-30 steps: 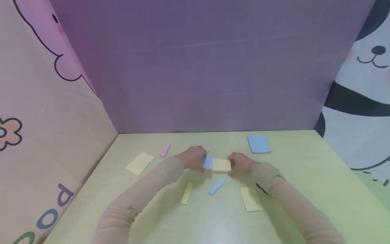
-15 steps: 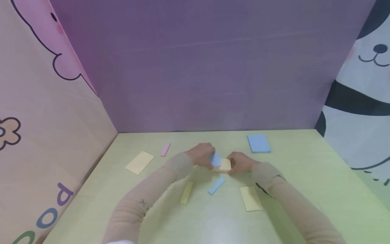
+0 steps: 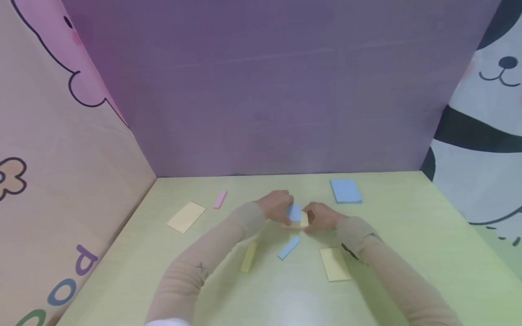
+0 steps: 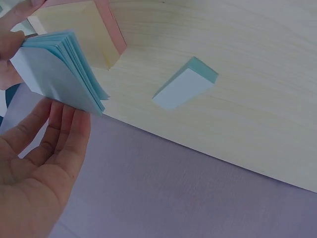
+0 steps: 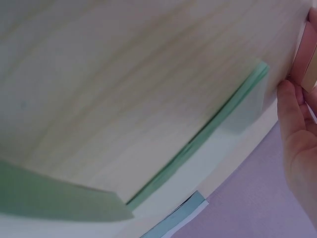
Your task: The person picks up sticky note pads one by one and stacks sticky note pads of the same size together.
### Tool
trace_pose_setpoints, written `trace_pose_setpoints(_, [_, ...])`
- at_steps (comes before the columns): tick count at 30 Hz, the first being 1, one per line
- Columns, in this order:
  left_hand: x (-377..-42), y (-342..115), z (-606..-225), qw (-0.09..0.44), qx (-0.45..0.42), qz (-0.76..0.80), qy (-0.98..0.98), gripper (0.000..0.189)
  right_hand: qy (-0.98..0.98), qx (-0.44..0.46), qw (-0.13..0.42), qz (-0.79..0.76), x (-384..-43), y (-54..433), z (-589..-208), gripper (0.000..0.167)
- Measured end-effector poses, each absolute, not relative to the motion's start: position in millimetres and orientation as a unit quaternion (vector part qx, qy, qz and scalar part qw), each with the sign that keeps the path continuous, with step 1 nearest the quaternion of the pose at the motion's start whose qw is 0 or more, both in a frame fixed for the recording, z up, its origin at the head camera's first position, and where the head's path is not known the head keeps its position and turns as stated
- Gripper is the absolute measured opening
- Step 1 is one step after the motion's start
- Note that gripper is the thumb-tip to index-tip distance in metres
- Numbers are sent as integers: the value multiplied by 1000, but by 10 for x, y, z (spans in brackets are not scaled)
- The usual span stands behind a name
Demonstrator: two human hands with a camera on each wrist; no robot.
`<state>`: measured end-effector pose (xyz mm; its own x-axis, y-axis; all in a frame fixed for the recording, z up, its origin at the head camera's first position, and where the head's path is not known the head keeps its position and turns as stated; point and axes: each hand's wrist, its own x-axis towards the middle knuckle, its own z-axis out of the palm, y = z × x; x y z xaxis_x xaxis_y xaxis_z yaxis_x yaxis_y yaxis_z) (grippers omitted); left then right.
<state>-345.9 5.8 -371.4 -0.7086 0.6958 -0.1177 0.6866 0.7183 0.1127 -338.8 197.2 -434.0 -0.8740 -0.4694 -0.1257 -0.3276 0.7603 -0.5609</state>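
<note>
My left hand (image 3: 277, 206) pinches a blue sticky note pad (image 3: 294, 212) near the middle of the table. In the left wrist view the sheets of this blue pad (image 4: 59, 74) fan apart at one edge, between the fingers and thumb of my left hand (image 4: 44, 163). The blue pad is over a stack of a yellow sticky note pad (image 4: 79, 29) and a pink pad (image 4: 115, 29). At the stack's right side, my right hand (image 3: 324, 216) grips it; in the right wrist view the pink layer (image 5: 303, 49) shows beside the fingers of my right hand (image 5: 299, 124).
Around lie a pale orange pad (image 3: 186, 217), pink strip pad (image 3: 220, 199), yellow strip pad (image 3: 249, 256), blue strip pad (image 3: 288, 247), yellow pad (image 3: 335, 264) and large blue pad (image 3: 345, 190). Green pads (image 5: 198, 144) show near my right wrist. A purple wall (image 3: 261, 90) stands behind.
My left hand has carried the blue pad to the right, from beside the yellow pad to over it, covering most of it. My right hand stays put.
</note>
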Motion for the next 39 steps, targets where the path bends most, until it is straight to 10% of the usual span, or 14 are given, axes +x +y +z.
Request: trace_pose_setpoints(39, [-3514,275,-3860,87,386,4,918,42,929,-214,120,-277,-3372,1964,-4344,42])
